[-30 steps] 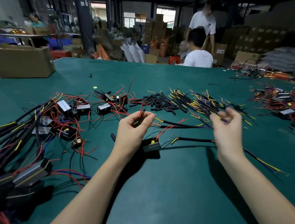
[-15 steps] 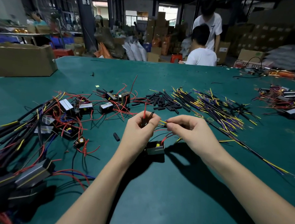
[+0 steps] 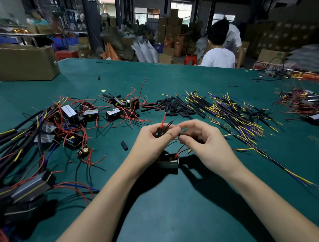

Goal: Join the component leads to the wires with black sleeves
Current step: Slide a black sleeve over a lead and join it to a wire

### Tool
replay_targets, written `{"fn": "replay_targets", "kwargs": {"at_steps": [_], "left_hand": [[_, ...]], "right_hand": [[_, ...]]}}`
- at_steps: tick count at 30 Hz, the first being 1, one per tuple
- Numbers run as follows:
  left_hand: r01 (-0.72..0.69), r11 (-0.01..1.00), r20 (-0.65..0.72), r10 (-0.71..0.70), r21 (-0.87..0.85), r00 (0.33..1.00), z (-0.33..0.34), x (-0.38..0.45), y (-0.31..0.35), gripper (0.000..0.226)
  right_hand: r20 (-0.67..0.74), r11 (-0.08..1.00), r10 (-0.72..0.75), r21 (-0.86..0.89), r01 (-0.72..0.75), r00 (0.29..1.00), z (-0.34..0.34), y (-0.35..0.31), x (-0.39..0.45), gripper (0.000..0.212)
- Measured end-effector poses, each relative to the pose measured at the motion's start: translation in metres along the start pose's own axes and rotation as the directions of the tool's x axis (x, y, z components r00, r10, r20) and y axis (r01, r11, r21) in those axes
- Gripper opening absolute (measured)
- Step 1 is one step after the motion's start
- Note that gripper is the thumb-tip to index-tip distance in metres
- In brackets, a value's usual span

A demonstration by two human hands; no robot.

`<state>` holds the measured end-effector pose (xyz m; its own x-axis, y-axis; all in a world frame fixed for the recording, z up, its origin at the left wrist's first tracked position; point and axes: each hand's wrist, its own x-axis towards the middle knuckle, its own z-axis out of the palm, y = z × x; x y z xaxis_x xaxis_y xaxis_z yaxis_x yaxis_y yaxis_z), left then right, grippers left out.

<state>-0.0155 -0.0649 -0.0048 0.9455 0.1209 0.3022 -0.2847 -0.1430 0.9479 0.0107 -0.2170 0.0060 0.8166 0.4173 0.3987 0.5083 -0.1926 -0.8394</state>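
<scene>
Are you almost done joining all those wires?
Not nearly. Done: a tangle of wired components at far left. In hand: the left hand grips one component's leads, the right hand pinches there too. Left: loose wires, sleeves.

One second ago the right hand (image 3: pixel 207 142) was out at the pile of sleeved wires (image 3: pixel 233 115), toward the right edge of the tabletop (image 3: pixel 177 211). It has come back with one long wire (image 3: pixel 266 157) and now its fingertips meet the left hand (image 3: pixel 156 139), which pinches the red and black leads (image 3: pixel 163 123). The small component (image 3: pixel 168 161) now sits under both hands.
</scene>
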Motion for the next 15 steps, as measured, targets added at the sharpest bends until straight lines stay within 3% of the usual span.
{"fn": "replay_targets", "kwargs": {"at_steps": [3, 9, 15], "left_hand": [[0.022, 0.999, 0.002, -0.022, -0.031, 1.000, 0.001, 0.000, 0.001, 0.012], [0.021, 1.000, -0.043, -0.022, -0.020, 0.999, 0.003, -0.001, 0.004, 0.017], [0.007, 0.995, -0.258, 0.020, 0.102, 0.966, 0.015, 0.000, 0.001, 0.019]], "right_hand": [[-0.053, 1.000, 0.023, -0.013, -0.024, 0.998, 0.000, 0.002, 0.000, 0.021], [-0.103, 0.985, -0.068, -0.162, 0.050, 0.992, -0.003, 0.001, 0.001, 0.014], [-0.142, 0.902, -0.186, -0.418, 0.111, 0.972, 0.003, 0.001, 0.001, 0.009]]}}
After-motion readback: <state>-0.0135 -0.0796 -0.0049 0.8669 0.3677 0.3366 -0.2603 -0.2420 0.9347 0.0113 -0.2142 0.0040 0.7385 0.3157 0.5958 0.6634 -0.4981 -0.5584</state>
